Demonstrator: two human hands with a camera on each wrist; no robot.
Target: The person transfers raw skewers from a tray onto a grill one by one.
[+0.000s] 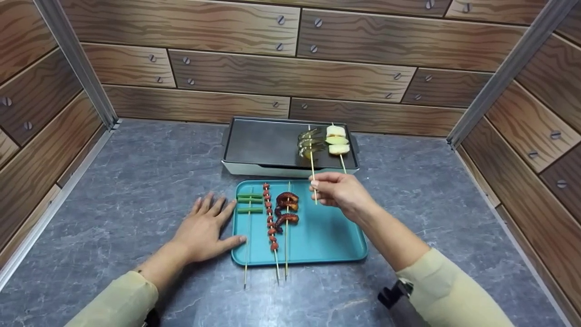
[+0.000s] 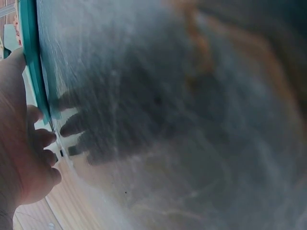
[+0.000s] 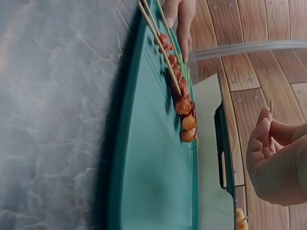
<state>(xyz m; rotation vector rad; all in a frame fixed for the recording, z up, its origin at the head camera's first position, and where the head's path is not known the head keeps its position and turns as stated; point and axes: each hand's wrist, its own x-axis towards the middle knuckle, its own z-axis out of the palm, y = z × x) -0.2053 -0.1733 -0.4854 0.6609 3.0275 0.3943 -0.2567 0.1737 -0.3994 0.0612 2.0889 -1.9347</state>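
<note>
Walls (image 1: 231, 70): wood-print panels on three sides of a grey marbled table (image 1: 150, 177).
Left hand (image 1: 204, 234): fingers spread wide, holding nothing; thumb at the left rim of the blue tray (image 1: 327, 238).
Tray load, left to right: green-stalk skewer (image 1: 250, 210), red-piece skewer (image 1: 270, 218), octopus skewer (image 1: 287, 219); all three sticks project past the near rim.
Griddle (image 1: 265, 141): just behind the tray.
Shrimp skewer (image 1: 310, 144): over the griddle's right part; contact with the plate cannot be told.
Right hand (image 1: 342, 193): thumb and fingers pinch the shrimp skewer's bare stick.
Pale-chunk skewer (image 1: 337, 141): at the griddle's right end, just beside the shrimp.
Step in hand: judged to be setting the shrimp skewer beside the pale-chunk skewer.
Next move: probably calls for levelling the stick, then easing the pinch without rolling the shrimp.
</note>
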